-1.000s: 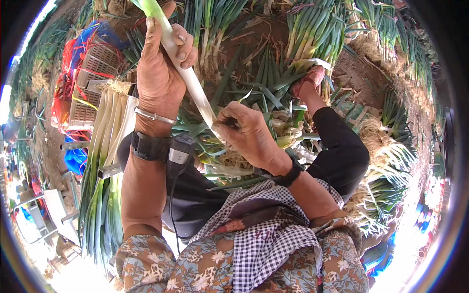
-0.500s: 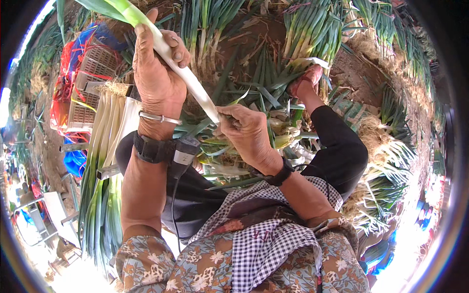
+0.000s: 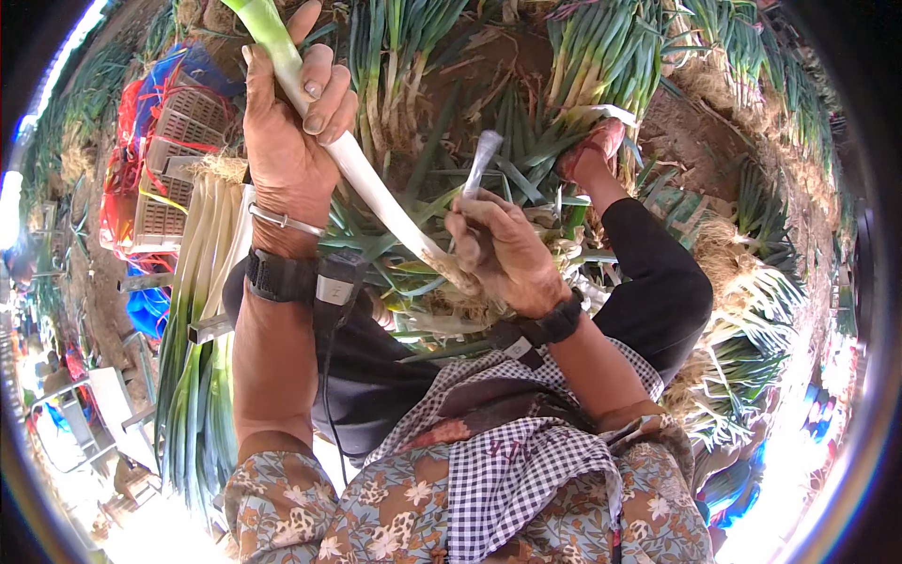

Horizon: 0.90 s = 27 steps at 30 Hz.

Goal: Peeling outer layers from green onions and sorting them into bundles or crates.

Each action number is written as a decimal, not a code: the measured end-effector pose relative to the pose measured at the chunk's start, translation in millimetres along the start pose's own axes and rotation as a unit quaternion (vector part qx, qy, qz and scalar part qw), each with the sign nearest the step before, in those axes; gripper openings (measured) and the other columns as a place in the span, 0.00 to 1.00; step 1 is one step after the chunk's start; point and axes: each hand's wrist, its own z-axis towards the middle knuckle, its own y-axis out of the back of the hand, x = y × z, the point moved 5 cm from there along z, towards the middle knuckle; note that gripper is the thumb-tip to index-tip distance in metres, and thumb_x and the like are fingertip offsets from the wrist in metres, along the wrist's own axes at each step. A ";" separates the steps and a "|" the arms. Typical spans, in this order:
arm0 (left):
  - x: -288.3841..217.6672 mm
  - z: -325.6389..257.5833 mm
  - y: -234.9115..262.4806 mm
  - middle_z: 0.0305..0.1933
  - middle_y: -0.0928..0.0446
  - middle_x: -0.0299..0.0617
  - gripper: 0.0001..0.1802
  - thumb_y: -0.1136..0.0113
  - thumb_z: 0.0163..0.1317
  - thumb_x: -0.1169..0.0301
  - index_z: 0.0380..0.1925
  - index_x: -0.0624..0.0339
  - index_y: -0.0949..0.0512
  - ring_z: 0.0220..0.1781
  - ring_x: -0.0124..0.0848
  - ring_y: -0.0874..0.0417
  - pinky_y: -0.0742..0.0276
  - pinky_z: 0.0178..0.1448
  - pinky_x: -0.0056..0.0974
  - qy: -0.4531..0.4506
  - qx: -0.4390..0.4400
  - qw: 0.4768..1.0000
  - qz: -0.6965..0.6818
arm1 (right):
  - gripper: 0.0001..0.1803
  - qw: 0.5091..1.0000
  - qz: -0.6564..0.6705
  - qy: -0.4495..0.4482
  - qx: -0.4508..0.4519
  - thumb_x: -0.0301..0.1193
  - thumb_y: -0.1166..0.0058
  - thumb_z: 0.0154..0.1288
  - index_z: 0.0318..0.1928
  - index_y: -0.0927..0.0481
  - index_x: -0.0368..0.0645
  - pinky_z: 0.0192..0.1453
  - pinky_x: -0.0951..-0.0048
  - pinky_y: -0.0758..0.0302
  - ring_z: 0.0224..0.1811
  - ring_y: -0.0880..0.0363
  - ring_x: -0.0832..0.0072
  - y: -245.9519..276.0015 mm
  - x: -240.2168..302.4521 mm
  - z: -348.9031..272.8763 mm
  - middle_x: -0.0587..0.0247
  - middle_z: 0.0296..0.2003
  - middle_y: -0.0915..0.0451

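A long leek (image 3: 381, 193) slants across the upper middle, green end at the top and white shank running down to its brownish root end. My left hand (image 3: 299, 141) is wrapped around its upper white part, with the fingers curled over it. My right hand (image 3: 512, 249) is closed beside the root end. From its fingers a narrow, pale grey-white strip (image 3: 483, 162) sticks up; whether it is peeled skin or a blade I cannot tell. The fingers hide its lower end, and I cannot tell whether this hand touches the leek.
Trimmed leeks (image 3: 193, 282) lie stacked at my left, beside a woven crate (image 3: 174, 160) with red straps. Standing leek bundles (image 3: 601, 61) line the far side. Loose leaves and peelings (image 3: 423, 291) cover the ground between my legs; rooted leeks (image 3: 723, 282) lie at right.
The leek and my left hand have shifted slightly left and down. My right hand has moved right and down, and the pale strip now shows upright in it.
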 end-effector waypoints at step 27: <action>0.0 -9.7 21.3 0.26 0.32 0.35 0.29 0.56 0.70 0.45 0.60 0.53 0.36 0.22 0.25 0.36 0.39 0.28 0.32 -0.080 -0.214 0.959 0.170 | 0.03 0.963 -0.243 0.085 -0.076 0.22 0.50 0.65 0.37 0.23 0.38 0.26 0.76 0.22 0.22 0.21 0.76 -13.8 9.4 0.2 0.62 0.30 0.20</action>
